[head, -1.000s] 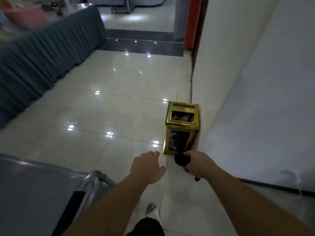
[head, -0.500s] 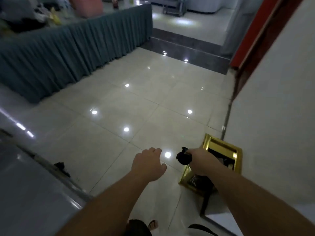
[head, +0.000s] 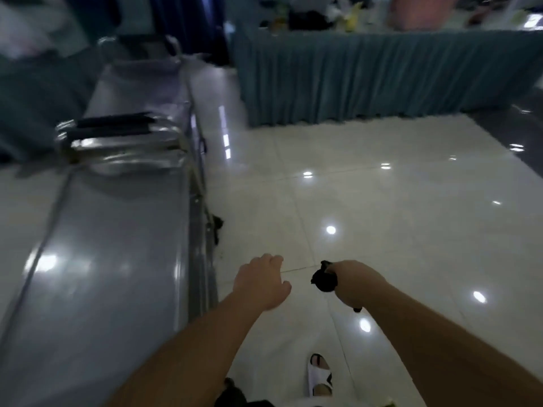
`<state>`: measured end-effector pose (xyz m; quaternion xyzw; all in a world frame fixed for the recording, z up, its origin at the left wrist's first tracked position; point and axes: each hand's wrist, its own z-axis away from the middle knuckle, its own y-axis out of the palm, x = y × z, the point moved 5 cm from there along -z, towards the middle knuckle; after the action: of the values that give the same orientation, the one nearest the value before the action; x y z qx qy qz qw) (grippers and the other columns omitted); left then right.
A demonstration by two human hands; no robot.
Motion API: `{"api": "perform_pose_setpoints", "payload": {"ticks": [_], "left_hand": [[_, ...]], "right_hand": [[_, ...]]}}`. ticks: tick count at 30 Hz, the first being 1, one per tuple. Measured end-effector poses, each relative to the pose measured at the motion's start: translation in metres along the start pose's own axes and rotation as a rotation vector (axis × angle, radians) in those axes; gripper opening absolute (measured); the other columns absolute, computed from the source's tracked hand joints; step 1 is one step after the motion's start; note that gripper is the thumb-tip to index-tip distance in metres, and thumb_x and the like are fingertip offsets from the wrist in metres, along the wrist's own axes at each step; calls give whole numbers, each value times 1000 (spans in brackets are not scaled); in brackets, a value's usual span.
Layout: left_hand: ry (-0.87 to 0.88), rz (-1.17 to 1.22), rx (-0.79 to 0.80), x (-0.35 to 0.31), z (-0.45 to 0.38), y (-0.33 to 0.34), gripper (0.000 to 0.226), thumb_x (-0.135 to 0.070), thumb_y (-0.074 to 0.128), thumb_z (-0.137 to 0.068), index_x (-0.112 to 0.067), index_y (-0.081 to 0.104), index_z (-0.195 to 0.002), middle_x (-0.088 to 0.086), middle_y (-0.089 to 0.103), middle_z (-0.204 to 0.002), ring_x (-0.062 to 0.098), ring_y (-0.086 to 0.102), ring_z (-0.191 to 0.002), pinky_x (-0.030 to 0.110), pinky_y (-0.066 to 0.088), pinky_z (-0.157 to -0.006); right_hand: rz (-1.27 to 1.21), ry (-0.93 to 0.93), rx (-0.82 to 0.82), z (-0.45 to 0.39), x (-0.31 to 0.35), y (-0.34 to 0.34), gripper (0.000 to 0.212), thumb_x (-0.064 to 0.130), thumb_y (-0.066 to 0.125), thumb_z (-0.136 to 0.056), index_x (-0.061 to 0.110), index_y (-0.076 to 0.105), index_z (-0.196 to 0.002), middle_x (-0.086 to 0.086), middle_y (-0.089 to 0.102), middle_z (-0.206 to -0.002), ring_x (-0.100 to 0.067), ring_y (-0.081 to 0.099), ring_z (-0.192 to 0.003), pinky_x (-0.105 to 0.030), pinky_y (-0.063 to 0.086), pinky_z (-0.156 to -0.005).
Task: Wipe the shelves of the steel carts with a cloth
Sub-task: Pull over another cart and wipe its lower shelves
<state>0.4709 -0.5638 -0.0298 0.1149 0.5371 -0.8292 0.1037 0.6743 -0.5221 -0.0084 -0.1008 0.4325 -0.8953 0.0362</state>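
A: What does the cloth (head: 324, 281) look like?
B: It is a small black wad, bunched tight, sticking out of the right hand (head: 354, 282), whose fingers are curled round it. A dark tip pokes out under the fist.
A: And the left hand (head: 261, 282)?
B: It hangs in the air with loosely bent fingers and holds nothing, just beside the cloth without touching it.
A: Where are the carts?
B: The near cart (head: 97, 277) stands to the left, its grey top shelf shiny with light spots. A second cart (head: 138, 86) stands beyond it, past the black-padded handles (head: 113, 127). Both hands are over the pale tiled floor (head: 382, 215), right of the cart
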Motion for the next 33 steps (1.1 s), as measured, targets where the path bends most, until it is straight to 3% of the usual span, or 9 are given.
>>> {"api": "perform_pose_setpoints", "payload": {"ticks": [5,8,12,21,24,27,33], "left_hand": [[-296,134,-63,24,7,-17,69,-53,46,-102,-26,28,-163,0,37,-163,24,41,-145,42,37,-116],[-455,230,-84,40,21,-15,70,-53,47,-102,-26,28,-164,1,36,-165,25,41,-145,42,38,-116],[-618,322,-54,70,39,2,69,-50,47,-102,-25,28,-164,3,37,-164,28,42,-144,45,40,-116],[-828,448,-188,141,44,13,55,-43,52,-93,-28,46,-146,0,55,-144,27,57,-125,42,51,-101],[-890,498,-190,146,52,24,55,-47,51,-95,-28,45,-147,0,54,-146,27,55,-128,45,49,-104],[-978,544,-205,144,64,38,58,-47,50,-97,-27,42,-152,1,52,-151,27,56,-128,45,50,-106],[-1207,629,-273,129,62,51,58,-48,50,-97,-26,45,-150,2,53,-150,29,56,-128,44,50,-102]], "right_hand": [[73,-283,45,-60,39,-46,31,12,52,-89,35,63,-107,0,67,-104,-23,69,-88,-42,62,-79],[156,-419,91,-87,79,-53,34,16,53,-91,34,64,-118,-2,66,-110,-24,69,-88,-42,63,-76],[317,-565,192,-106,134,-31,31,16,52,-95,31,65,-119,-2,67,-106,-23,66,-83,-43,62,-75],[517,-760,257,-137,221,-17,49,8,51,-92,31,61,-134,-5,64,-121,-27,63,-101,-42,57,-86],[625,-774,294,-146,232,-14,48,6,51,-91,29,63,-132,-5,64,-116,-26,64,-97,-44,60,-83],[712,-814,332,-150,248,-5,55,5,54,-91,30,57,-140,-5,62,-127,-27,64,-105,-43,60,-86],[857,-1064,339,-158,294,12,62,7,55,-89,36,53,-144,-7,62,-126,-28,63,-104,-44,61,-83]]}}
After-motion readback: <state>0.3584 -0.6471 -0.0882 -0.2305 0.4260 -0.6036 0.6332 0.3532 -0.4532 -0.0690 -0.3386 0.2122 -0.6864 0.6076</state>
